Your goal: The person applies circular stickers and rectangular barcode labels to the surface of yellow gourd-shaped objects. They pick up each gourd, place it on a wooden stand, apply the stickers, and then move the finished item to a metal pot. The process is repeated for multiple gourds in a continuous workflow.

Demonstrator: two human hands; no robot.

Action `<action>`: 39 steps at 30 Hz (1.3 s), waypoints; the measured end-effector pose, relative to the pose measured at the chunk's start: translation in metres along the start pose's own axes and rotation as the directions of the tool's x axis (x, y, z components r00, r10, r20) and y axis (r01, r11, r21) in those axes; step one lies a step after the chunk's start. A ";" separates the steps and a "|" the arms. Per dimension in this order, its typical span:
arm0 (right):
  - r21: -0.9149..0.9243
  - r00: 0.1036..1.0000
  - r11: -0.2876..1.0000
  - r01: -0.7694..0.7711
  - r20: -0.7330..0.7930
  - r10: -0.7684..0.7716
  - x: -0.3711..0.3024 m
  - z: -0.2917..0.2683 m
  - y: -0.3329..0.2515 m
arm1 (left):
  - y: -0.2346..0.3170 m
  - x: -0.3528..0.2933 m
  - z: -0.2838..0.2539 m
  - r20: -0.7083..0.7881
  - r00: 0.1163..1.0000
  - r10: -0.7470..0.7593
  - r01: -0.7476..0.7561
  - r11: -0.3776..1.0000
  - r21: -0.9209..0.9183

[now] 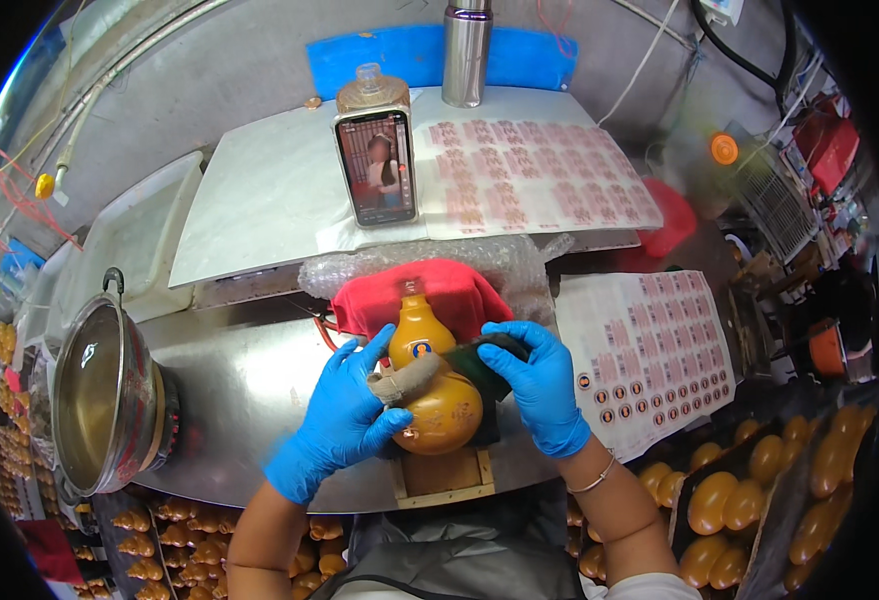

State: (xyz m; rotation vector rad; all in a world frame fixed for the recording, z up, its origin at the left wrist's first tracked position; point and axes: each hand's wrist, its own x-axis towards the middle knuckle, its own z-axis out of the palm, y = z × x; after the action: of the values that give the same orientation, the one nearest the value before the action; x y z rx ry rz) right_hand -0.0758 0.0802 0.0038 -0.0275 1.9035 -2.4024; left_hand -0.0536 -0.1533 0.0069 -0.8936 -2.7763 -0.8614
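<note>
A glossy yellow-brown bottle gourd lies with its neck pointing away from me, against a folded red cloth. A small round dark-blue and orange sticker sits near its waist. My left hand, in a blue glove, steadies the gourd from the left, its thumb low on the belly. A grey fabric sleeve covers one of its fingers, which lies across the gourd. My right hand, also gloved in blue, pinches a dark green flat piece against the gourd's right side; its exact kind is unclear.
A pan of liquid stands on a burner at the left. Sticker sheets lie at the right. Behind, a phone leans on a bottle beside a steel flask. A wooden frame is at the near edge; trays of gourds lie below.
</note>
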 end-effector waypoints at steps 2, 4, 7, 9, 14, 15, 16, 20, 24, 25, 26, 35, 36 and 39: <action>-0.066 0.996 0.995 0.076 0.060 -0.072 0.007 0.011 -0.005 | 0.003 -0.004 0.009 -0.086 0.990 -0.111 0.089 0.970 -0.227; -0.127 0.982 0.975 0.181 0.070 -0.173 0.010 0.016 -0.003 | 0.005 -0.005 0.008 -0.087 0.988 -0.129 0.113 0.978 -0.175; -0.323 0.945 0.890 0.322 0.050 -0.324 0.013 0.001 0.017 | 0.010 -0.002 0.001 -0.071 0.992 -0.109 0.104 0.992 -0.070; -0.256 0.963 0.936 0.240 -0.059 -0.263 0.010 -0.005 0.022 | 0.014 0.002 -0.005 -0.011 0.995 -0.104 0.104 0.993 0.050; -0.073 0.973 0.991 0.115 -0.193 -0.127 0.003 -0.014 0.032 | 0.035 0.021 -0.018 0.159 0.974 -0.162 0.120 0.961 0.249; -0.060 0.972 0.990 0.130 -0.191 -0.139 0.002 -0.015 0.031 | 0.034 0.020 -0.019 0.158 0.977 -0.145 0.103 0.964 0.245; -0.049 0.970 0.988 0.145 -0.189 -0.151 0.001 -0.017 0.031 | 0.030 0.017 -0.017 0.157 0.979 -0.127 0.086 0.967 0.241; 0.056 0.977 0.993 0.105 -0.193 -0.092 -0.003 -0.021 0.023 | 0.004 -0.013 0.018 -0.117 0.979 -0.165 0.143 0.973 -0.180; 0.303 0.994 0.953 0.008 -0.106 0.026 -0.003 -0.031 0.033 | 0.010 -0.014 0.040 -0.188 0.912 -0.364 0.214 0.815 -0.539; 0.357 0.994 0.934 -0.025 -0.087 0.060 -0.004 -0.032 0.035 | 0.007 -0.016 0.044 -0.192 0.904 -0.382 0.222 0.804 -0.552; 0.409 0.993 0.911 -0.058 -0.067 0.093 -0.006 -0.034 0.037 | 0.003 -0.018 0.048 -0.196 0.896 -0.399 0.229 0.792 -0.565; 0.606 0.971 0.771 -0.195 0.010 0.237 -0.009 -0.041 0.033 | 0.022 -0.004 0.024 -0.152 0.940 -0.306 0.253 0.923 -0.291; 0.623 0.967 0.755 -0.205 0.012 0.253 -0.009 -0.045 0.035 | 0.019 -0.006 0.026 -0.148 0.933 -0.328 0.256 0.895 -0.364; 0.782 0.929 0.558 -0.275 0.067 0.364 -0.008 -0.051 0.032 | 0.012 -0.026 0.045 -0.126 0.930 -0.346 0.215 0.788 -0.576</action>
State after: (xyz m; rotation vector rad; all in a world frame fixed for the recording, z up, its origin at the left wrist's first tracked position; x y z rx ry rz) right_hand -0.0689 0.1229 -0.0389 0.4641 0.6069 -2.7402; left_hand -0.0221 -0.1339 -0.0312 -0.3768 -2.5148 -1.7639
